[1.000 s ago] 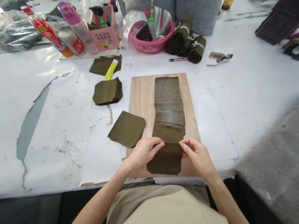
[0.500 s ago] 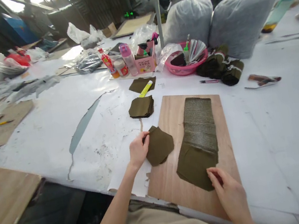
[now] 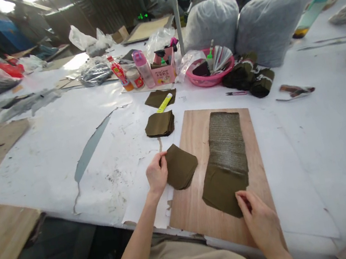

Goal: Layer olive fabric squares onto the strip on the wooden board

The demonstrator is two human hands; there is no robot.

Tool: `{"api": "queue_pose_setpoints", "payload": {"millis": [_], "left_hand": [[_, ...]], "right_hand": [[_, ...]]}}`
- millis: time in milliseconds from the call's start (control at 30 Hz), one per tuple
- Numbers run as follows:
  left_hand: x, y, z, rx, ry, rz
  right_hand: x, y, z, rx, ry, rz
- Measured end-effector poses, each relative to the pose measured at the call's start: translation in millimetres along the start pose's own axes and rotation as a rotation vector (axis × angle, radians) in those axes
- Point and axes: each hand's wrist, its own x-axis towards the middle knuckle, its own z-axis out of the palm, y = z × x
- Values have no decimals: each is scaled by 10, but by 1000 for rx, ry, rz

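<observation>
A wooden board (image 3: 194,135) lies on the white table in front of me. On it runs a fanned row of olive fabric pieces (image 3: 225,156), their glued edges overlapping. My right hand (image 3: 258,221) rests at the near end of that row, fingertips on the lowest piece, fingers curled. My left hand (image 3: 157,175) pinches the left edge of a small pile of olive fabric squares (image 3: 182,171) lying half on the board's left edge.
A second stack of olive squares (image 3: 159,124) and a yellow glue tube (image 3: 163,103) lie beyond. Further back stand bottles (image 3: 143,69), a pink box (image 3: 165,72), a pink basin (image 3: 212,76), rolled fabric (image 3: 250,77) and grey sacks (image 3: 269,29). Another wooden board (image 3: 2,240) sits at the left.
One second ago both hands held one olive piece at the row's near end. My left hand has moved left to the pile of squares; my right hand stays by the row. My head lifted.
</observation>
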Motion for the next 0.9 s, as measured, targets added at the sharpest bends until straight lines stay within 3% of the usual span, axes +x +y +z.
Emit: {"api": "queue_pose_setpoints", "payload": {"millis": [467,700,900], "left_hand": [[-72,56,99,239,19,-185],[-152,116,105,503,-92,31],[-137,191,12,623,-43,171]], "right_hand": [[2,-124,-96,60,-72,61],[151,-165,-163,55,-56,8],[482,-208,-122,-145,6,-115]]}}
